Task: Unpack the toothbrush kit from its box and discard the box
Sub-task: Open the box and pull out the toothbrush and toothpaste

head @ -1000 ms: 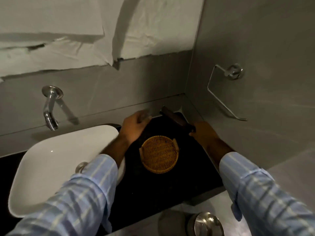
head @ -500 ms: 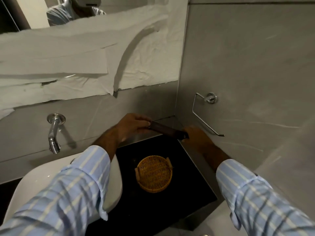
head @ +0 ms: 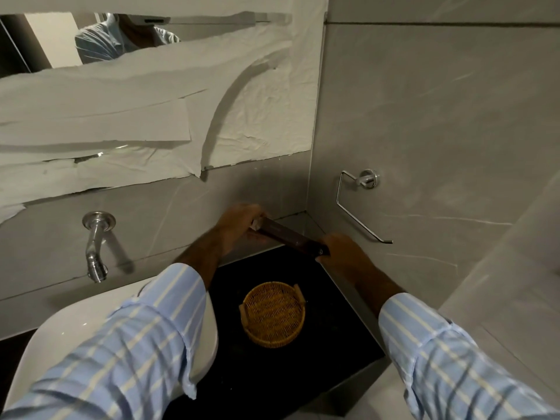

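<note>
A long, narrow dark brown toothbrush box (head: 289, 237) is held in the air above the back of the black counter, tilted down to the right. My left hand (head: 239, 221) grips its upper left end, where a pale flap or inner edge shows. My right hand (head: 344, 253) holds its lower right end. Below the box a round woven basket (head: 272, 313) with two small handles sits on the counter, with nothing in it.
A white basin (head: 54, 338) lies at the left under a chrome wall tap (head: 95, 245). A chrome towel holder (head: 357, 204) juts from the right wall. The black counter (head: 333, 353) ends at grey walls behind and to the right. Paper covers the mirror above.
Both hands have lifted the box off the back of the counter and hold it higher. The view has tilted upward, and the bin lid at the bottom has left the frame.
</note>
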A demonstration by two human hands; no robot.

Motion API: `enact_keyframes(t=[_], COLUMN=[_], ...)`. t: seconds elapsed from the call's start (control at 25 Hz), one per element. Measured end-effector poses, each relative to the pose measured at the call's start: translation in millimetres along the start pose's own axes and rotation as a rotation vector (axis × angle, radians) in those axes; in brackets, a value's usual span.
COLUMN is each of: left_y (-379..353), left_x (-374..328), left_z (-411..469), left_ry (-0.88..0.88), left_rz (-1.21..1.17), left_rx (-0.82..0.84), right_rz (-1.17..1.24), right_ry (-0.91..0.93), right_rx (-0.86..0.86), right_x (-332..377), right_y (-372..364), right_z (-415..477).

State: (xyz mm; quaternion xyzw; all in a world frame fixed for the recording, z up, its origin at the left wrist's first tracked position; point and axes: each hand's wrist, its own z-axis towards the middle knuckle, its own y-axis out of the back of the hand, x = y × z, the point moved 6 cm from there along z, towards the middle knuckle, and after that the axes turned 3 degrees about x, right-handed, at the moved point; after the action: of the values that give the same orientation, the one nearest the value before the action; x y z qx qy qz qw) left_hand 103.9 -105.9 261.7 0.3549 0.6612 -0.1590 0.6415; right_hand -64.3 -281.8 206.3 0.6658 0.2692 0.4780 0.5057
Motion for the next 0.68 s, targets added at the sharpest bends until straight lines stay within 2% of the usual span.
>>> enact_keyframes(t=[0.12,0.16,0.2,0.32,0.36,0.4,0.48,0.56,0.6,0.68], left_y=[-5,-4,-3,-3,-7,-12,-20,-18,-14,-4], left_x=[-5,-6,-6,-6,-5,-4,-3,-1,-1,2], left_z=[-3,-4,-4,-6,-8,-10,-15,-18,-18,-17], left_ry=[-0.083,-0.090,-0.090,-0.107,-0.096,-0.074,-0.021,-0.023,-0.041,-0.088], left_rz=[0.042,0.022,-0.016,-0.116,-0.158,-0.210,-0.360,-0.481,-0.485,-0.350], left_rx=[0.029,0.003,-0.031,-0.071,-0.039,0.015,0.136,0.198,0.183,0.071], right_rz=[0.045,0.122,0.311,1.450,1.729,1.904,2.080,2.116,2.116,2.102], right_ry=[-0.072,-0.165,-0.279,-0.537,-0.549,-0.528,-0.447,-0.420,-0.413,-0.391], right_rx=[-0.022,-0.011,0.023,0.217,0.228,0.206,0.101,0.027,0.015,0.013], right_x=[-4,-9,-13,11,23,31,39,40,40,41], right_y=[0,-2,-8,-38,-40,-38,-29,-20,-17,-13], right_z=[1,0,-3,-10,-7,-2,11,17,18,19])
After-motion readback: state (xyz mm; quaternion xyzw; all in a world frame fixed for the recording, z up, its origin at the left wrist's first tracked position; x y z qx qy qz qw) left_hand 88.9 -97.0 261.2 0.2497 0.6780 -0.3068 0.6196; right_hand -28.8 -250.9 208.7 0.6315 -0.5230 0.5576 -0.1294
